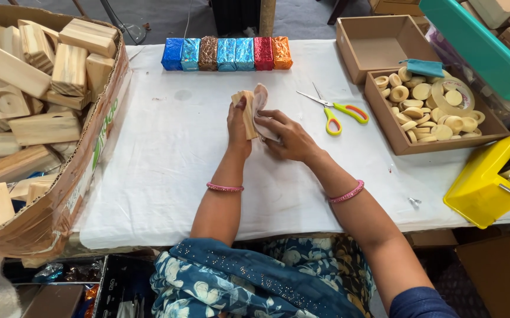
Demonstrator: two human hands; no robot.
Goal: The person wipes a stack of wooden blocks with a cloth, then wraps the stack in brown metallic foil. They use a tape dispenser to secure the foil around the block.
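Both forearms reach over the table (166,176): left hand (238,126) grips a wooden block (246,112) upright at mid-table, steadying it; right hand (287,136) presses a pale cloth (261,100) against its side.

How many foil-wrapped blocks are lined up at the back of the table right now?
7, side by side in one row at the table's far edge: dark blue, light blue, brown, two light blue, red, orange. None looks hidden.

A pale wooden block (245,113) stands upright, touching a pinkish cloth (262,109).
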